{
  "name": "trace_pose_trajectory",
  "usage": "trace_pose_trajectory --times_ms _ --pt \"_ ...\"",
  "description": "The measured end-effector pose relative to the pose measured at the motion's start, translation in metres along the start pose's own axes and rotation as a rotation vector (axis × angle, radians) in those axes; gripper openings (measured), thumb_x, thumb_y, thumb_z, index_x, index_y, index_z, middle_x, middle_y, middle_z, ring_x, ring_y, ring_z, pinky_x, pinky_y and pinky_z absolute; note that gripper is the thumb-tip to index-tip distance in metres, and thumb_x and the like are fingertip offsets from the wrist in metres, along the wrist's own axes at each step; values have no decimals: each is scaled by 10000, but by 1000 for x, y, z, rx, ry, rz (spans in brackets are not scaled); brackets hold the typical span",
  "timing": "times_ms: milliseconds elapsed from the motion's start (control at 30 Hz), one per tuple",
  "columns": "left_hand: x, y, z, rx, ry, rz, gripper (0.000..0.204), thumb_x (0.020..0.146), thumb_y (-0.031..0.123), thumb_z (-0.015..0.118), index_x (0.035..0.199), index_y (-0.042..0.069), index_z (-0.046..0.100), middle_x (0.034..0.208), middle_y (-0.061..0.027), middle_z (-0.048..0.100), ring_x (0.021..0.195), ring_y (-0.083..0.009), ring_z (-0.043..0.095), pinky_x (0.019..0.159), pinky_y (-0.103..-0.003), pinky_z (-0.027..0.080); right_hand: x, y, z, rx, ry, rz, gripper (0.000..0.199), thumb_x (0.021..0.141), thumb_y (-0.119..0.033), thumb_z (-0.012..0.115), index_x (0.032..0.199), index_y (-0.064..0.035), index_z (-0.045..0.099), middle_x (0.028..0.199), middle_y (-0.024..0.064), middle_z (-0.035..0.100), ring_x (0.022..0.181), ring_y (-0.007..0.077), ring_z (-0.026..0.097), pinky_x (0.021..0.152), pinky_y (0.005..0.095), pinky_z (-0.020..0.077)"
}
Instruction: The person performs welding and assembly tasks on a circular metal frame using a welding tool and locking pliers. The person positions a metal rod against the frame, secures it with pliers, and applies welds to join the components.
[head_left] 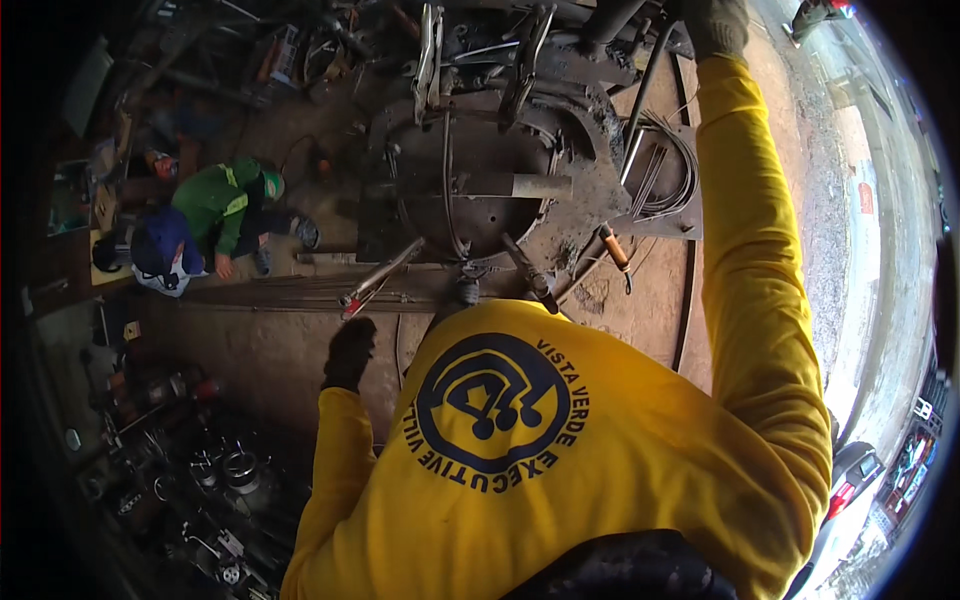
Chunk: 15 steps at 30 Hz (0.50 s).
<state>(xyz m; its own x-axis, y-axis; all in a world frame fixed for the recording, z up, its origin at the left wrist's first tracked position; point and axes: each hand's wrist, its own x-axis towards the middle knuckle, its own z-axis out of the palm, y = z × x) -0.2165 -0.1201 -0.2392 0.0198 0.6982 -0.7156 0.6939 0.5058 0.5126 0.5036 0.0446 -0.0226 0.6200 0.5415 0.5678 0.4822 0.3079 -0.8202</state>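
A: What fills most of the view?

B: A yellow long-sleeved shirt (600, 470) with a dark round emblem on it, seen from above. Beyond it stands a heavy, rusty round metal jig (480, 190) with clamps along its far edge and a short pale pipe (540, 185) lying across its middle.

A: And around that?

B: At the left a person in a green top (220, 200) crouches on the floor, well apart from the jig. A coil of thin wire (665, 170) lies on the plate at the jig's right side. Long-handled pliers with red grips (375, 280) lean on the jig's near edge.

A: Where are the hands?

B: The right hand (718, 25), gloved in grey, is raised far up at the top edge, near a dark curved tube (650, 75). It is cut off there, so I cannot tell how its fingers lie. The left hand (350, 352), in a dark glove, hangs low beside the body, just below the pliers' red grips. Its fingers look curled together, probably on nothing, though the dark glove makes that hard to read.
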Motion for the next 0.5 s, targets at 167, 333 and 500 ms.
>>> trace_pose_trajectory --times_ms 167,333,500 --pt "-33 -60 51 151 -315 -436 377 972 355 590 1192 57 664 932 -73 664 747 -220 655 661 -385 553 -45 30 -36 -232 92 149 548 987 -341 679 1427 -53 524 1208 148 699 1071 211 671 925 311 521" --pt "-61 -56 61 52 -271 -394 346 962 342 601 1156 63 667 927 -74 661 763 -219 659 662 -382 553 -183 -14 -50 126 165 369 500 1037 -334 613 1399 5 548 1093 116 706 996 164 665 900 288 525" --pt "-44 -8 57 -31 -209 -229 315 953 330 612 1119 69 669 923 -74 659 779 -217 663 663 -379 554 -294 -59 -69 272 -211 425 590 1065 -432 534 1419 40 507 930 38 658 833 116 622 774 256 525"
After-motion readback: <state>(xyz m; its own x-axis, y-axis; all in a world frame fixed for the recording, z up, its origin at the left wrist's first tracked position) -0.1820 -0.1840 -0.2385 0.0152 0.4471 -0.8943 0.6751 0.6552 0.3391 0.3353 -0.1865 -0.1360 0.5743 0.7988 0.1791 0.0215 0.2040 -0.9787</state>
